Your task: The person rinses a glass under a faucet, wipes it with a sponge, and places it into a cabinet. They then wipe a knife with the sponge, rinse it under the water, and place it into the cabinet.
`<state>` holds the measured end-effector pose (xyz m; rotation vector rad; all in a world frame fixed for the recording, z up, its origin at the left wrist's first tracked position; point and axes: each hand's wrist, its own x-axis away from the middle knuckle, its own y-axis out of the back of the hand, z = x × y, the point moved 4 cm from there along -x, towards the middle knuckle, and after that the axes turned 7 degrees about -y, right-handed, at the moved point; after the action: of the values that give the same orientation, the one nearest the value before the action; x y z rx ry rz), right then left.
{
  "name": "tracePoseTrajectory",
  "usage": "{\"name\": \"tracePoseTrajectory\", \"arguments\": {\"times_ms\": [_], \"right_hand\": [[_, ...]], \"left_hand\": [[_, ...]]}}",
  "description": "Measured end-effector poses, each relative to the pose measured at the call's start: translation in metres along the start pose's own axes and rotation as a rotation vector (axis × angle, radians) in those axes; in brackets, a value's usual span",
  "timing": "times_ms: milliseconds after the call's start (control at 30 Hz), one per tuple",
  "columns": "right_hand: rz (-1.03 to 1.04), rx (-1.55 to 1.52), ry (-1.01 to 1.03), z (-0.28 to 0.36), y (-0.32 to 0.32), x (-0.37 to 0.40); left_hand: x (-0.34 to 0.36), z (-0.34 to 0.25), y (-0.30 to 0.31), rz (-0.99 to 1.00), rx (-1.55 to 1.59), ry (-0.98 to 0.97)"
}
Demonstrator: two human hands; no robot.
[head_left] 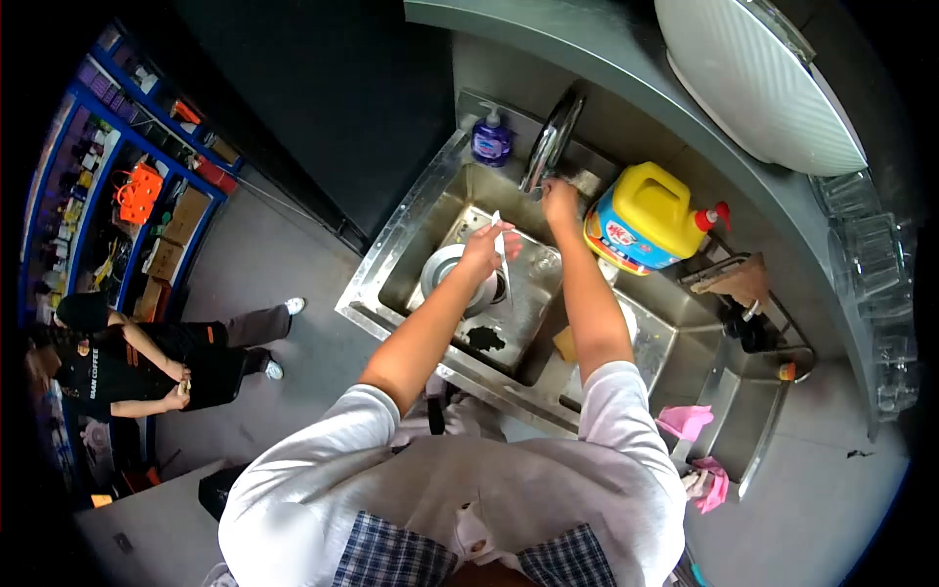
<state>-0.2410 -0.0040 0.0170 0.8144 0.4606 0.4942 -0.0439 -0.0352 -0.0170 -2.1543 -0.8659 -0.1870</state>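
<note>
My left hand [482,249] is closed on a thin white utensil [499,245], held over the left basin of a steel sink [377,293]. Below that hand, a round metal bowl [440,269] sits in the basin, partly hidden by my wrist. My right hand [560,203] is at the lower end of the chrome faucet [555,137], its fingers curled; what they grip, if anything, is hidden. A dark patch [484,338] lies on the basin floor near the front.
Behind the sink stand a purple soap bottle [491,139] and a yellow detergent jug [646,217]. Pink gloves [687,421] hang at the right. Glasses [871,254] line the curved shelf [782,186]. Another person [147,362] stands at the left near blue shelving.
</note>
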Motion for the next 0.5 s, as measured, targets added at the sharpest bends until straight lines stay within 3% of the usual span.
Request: {"name": "tracePoseTrajectory", "arguments": {"times_ms": [67,300,500], "right_hand": [[-0.027,-0.024,0.113,0.001,0.003,0.006],[0.061,0.049,-0.03,0.009,0.001,0.021],[0.004,-0.181,-0.001,-0.003,0.004,0.037]], "left_hand": [[-0.006,0.005,-0.003,-0.009,0.073,0.004],[-0.022,0.016,-0.002,-0.087,0.164,0.03],[-0.026,0.024,0.004,-0.146,0.172,0.022]]}}
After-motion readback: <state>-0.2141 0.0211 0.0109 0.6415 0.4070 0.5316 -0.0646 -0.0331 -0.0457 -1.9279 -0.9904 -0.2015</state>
